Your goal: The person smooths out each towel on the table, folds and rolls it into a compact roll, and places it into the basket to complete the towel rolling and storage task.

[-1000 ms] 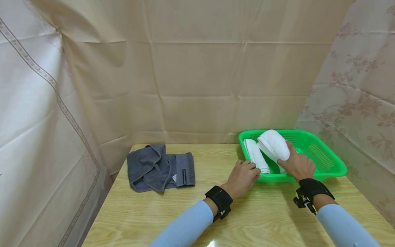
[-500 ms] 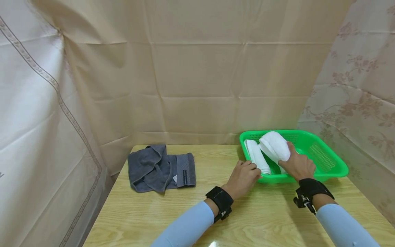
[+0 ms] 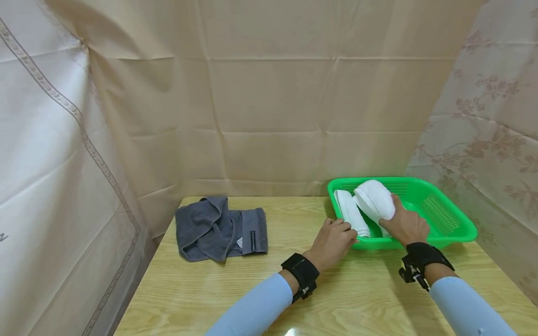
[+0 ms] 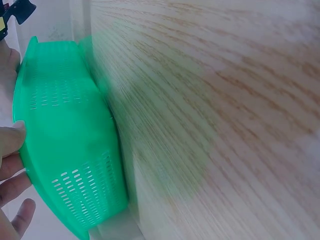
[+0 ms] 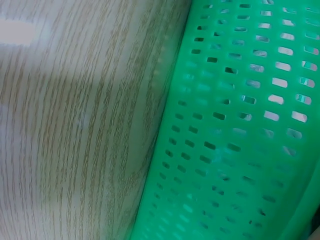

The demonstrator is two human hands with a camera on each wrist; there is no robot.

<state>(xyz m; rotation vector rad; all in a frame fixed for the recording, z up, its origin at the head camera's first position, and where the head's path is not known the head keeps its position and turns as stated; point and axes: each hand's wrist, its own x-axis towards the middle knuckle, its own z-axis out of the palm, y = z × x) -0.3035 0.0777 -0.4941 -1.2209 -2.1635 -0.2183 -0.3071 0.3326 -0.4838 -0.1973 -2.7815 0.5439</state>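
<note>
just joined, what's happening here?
A person's right grip holds a rolled white towel in a green basket. The left grip is at the basket's near rim, by the end of a slimmer white towel lying inside; whether it clasps anything is unclear. A gray towel lies bunched on the table, left of the basket.

Worktop [image 3: 344, 298]: pale yellowish, wood-grain surface, glossy. Bearing: one dark grey cloth [image 3: 208, 228], rumpled and partly folded, at left, small white tag [image 3: 239, 242] showing; one green plastic basket [image 3: 441, 214], perforated walls, standing upright at right, well apart from the cloth.
</note>
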